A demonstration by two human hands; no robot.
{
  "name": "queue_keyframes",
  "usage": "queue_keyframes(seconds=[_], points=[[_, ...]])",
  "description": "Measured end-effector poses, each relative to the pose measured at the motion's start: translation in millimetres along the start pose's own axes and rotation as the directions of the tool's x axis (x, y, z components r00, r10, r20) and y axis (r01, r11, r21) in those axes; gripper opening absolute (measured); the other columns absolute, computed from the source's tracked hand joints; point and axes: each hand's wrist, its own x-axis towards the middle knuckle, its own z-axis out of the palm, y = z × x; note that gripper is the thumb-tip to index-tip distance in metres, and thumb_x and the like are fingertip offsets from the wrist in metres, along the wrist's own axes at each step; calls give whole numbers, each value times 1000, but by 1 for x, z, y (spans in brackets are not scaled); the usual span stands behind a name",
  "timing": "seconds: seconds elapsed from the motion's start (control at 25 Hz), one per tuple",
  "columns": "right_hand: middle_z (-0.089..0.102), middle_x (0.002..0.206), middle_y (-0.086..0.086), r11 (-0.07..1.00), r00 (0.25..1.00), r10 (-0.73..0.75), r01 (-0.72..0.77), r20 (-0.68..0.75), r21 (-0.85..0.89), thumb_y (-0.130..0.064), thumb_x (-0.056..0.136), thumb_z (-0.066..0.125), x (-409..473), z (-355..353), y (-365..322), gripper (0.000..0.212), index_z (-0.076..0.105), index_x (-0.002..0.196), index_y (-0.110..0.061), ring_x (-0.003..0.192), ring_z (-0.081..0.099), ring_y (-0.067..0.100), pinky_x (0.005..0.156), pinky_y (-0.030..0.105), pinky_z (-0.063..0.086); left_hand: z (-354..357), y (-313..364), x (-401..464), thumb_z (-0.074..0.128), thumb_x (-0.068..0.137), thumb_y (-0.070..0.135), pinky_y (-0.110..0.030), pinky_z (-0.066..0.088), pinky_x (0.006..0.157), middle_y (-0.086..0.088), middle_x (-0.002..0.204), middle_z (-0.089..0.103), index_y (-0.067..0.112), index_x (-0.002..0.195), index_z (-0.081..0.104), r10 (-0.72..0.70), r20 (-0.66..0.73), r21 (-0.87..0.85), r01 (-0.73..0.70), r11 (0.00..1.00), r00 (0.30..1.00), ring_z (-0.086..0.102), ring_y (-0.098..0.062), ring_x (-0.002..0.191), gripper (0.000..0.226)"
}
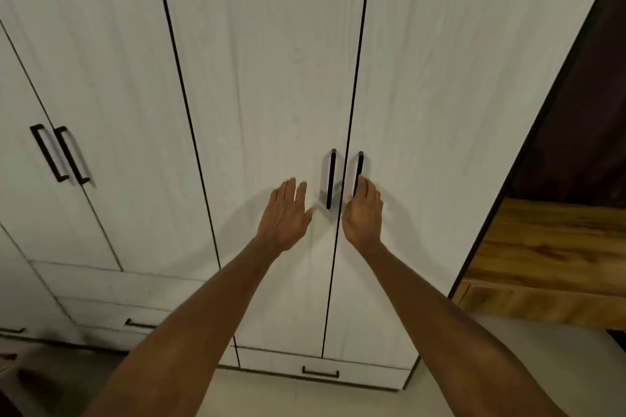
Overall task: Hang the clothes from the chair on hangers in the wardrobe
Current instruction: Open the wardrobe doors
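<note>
While both arms are stretched out toward the wardrobe (271, 78), its two middle doors are shut, with just a thin dark gap running down between them. Taking that gap as the landmark: the left door handle (331, 179) sits just left of it and the right door handle (358, 173) just right of it, both black vertical bars.

The left hand (286, 213) is a bit further left of the gap, beside the left door handle but not touching it, fingers straight and loosely spread, thumb pointing toward the handle, holding nothing. The right hand (362, 213) is just right of the gap, fingers straight and pressed together, fingertips reaching up over the lower end of the right door handle. Honestly can't tell if it's actually touching the bar or only in front of it, but the fingers aren't wrapped round it.

Straight below the gap, at the bottom of the wardrobe, there's a drawer (321, 367) with a small black pull. Well left of the gap is another pair of doors with two black handles (61, 154). Far right of the gap, past the wardrobe's edge, some wooden furniture (548, 264) shows. Pale floor (288, 399) underneath.
</note>
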Motion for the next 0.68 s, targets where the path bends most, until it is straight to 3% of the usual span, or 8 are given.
queue_keyframes(seconds=[0.12, 0.28, 0.48, 0.68], points=[[56, 135, 14, 951, 987, 159, -147, -24, 272, 4, 97, 47, 16, 8, 7, 48, 49, 144, -5, 121, 55, 30, 106, 42, 46, 16, 6, 12, 55, 101, 21, -48, 43, 109, -24, 140, 55, 2, 142, 50, 36, 0, 1, -36, 999, 999, 54, -41, 129, 45], [61, 128, 5, 854, 969, 246, -234, 37, 465, 0, 102, 43, 30, 12, 8, 39, 56, 138, -7, 112, 54, 11, 100, 26, 43, 22, 9, 11, 61, 83, -3, -43, 51, 92, -19, 115, 66, 0, 125, 62, 72, 38, -31, -71, 997, 997, 64, -36, 104, 43], [62, 115, 8, 729, 914, 339, -404, 223, 552, -7, 105, 43, 41, 16, 8, 18, 53, 120, -11, 105, 60, 24, 97, 43, 51, 16, 13, 15, 53, 94, 5, -35, 45, 76, -12, 101, 68, 5, 114, 64, 55, 72, -98, -47, 994, 996, 62, -27, 87, 23], [58, 109, 8, 771, 911, 330, -411, 247, 486, -10, 107, 38, 33, 4, 3, 17, 48, 119, -5, 92, 56, 18, 77, 29, 43, 11, 21, 13, 47, 105, 19, -36, 47, 78, -11, 103, 69, 6, 121, 63, -45, 81, -302, 68, 951, 996, 65, -29, 92, 26]])
